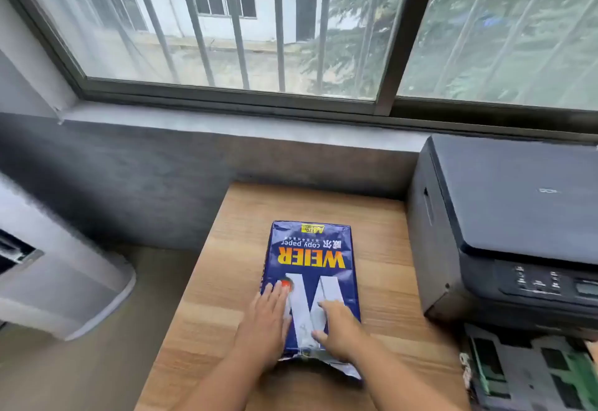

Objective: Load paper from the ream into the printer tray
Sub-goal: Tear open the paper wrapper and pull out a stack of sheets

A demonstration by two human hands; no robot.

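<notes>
A blue ream of copy paper point(310, 265) with orange lettering lies flat on the wooden table point(382, 248), its torn-open end toward me. My left hand point(267, 323) lies flat on the ream's left side, fingers together. My right hand point(338, 329) rests on its near right part, fingers bent over the wrapper near the opened end. The dark printer point(504, 226) stands at the right of the table. Its pulled-out paper tray point(530, 375) sits in front of it at the bottom right, with no paper visible in it.
A grey wall and sill run behind the table, under a barred window point(291, 28). A white rounded appliance point(58, 281) stands on the floor to the left. The table's left edge drops off to the floor.
</notes>
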